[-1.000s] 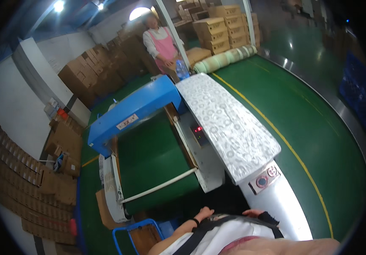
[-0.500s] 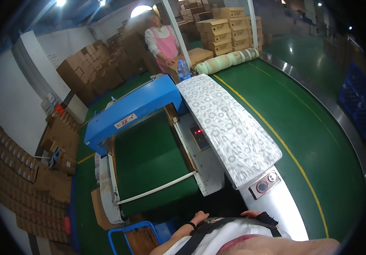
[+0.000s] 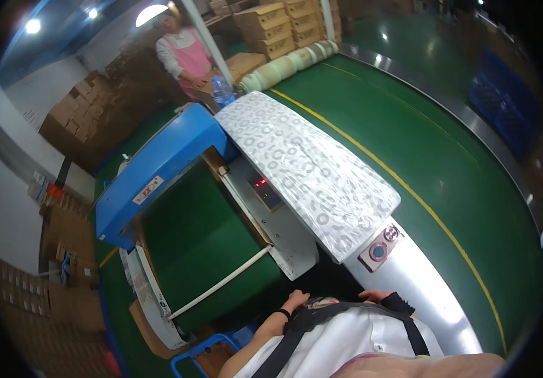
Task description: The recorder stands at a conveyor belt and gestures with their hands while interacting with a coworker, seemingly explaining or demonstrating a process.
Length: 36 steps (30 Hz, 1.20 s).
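Observation:
My left hand (image 3: 297,299), with a black band at its wrist, is held in front of my waist, fingers curled closed with nothing showing in them. A little to its right is my right hand (image 3: 375,295), in a dark wrist cover, its fingers loosely bent and apart, with nothing visible in them. Both hands are just beyond the front of my dark apron (image 3: 325,313). Nearest ahead is the conveyor machine, with a green belt (image 3: 199,236), a white bar (image 3: 221,283) across its near end and a blue hood (image 3: 164,170). Neither hand touches the machine.
A patterned silver cover (image 3: 309,176) lies on the metal table (image 3: 432,302) at right, beside a button panel (image 3: 381,247). A blue-framed cart (image 3: 205,346) stands near my left. Across the machine is a person in a pink apron (image 3: 192,60). Cardboard boxes (image 3: 271,31) are stacked behind.
My view has turned to the right, so the machine, table and far person sit further left. Both hands stay in front of my waist, in nearly the same pose.

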Available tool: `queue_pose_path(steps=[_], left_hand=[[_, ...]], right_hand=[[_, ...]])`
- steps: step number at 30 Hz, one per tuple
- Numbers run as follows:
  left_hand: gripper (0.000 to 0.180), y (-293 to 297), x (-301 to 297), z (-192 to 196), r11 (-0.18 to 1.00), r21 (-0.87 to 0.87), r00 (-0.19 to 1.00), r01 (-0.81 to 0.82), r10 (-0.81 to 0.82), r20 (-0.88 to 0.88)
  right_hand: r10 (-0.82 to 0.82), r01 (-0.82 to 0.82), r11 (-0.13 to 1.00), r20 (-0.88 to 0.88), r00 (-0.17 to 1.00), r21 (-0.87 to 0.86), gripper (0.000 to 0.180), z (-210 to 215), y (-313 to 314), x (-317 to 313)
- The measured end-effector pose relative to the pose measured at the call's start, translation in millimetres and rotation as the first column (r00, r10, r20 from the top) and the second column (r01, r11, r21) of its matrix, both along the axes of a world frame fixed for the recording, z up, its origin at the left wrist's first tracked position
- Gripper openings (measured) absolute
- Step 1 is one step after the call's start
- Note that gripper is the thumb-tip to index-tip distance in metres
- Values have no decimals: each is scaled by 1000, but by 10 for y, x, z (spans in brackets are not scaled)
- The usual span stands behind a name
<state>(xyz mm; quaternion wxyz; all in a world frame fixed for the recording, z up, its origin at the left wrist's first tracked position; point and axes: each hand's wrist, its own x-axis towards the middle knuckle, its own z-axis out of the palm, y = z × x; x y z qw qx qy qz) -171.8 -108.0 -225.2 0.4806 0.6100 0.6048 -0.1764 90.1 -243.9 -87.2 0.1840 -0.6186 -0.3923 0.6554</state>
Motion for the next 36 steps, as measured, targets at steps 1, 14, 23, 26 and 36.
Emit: queue_pose_path(steps=[1, 14, 23, 26, 36], left_hand=[[39, 50, 40, 12, 999, -22, 999, 40, -40, -2], [52, 177, 285, -606, 811, -161, 826, 563, -558, 75], [53, 226, 415, -733, 697, -228, 721, 680, -692, 33], [48, 88, 796, -481, 626, -269, 655, 732, -755, 25], [44, -490, 942, -789, 783, -160, 799, 601, -595, 84]], right_hand=[[-55, 54, 994, 17, 998, 96, 33, 135, -48, -41], [-239, 199, 966, 271, 932, 168, 33, 755, -313, -260], [-387, 299, 893, 236, 891, 336, 31, 900, -457, -256], [-463, 340, 844, 242, 853, 414, 30, 681, -775, -223], [-440, 256, 826, 290, 850, 502, 32, 851, -1556, 269]])
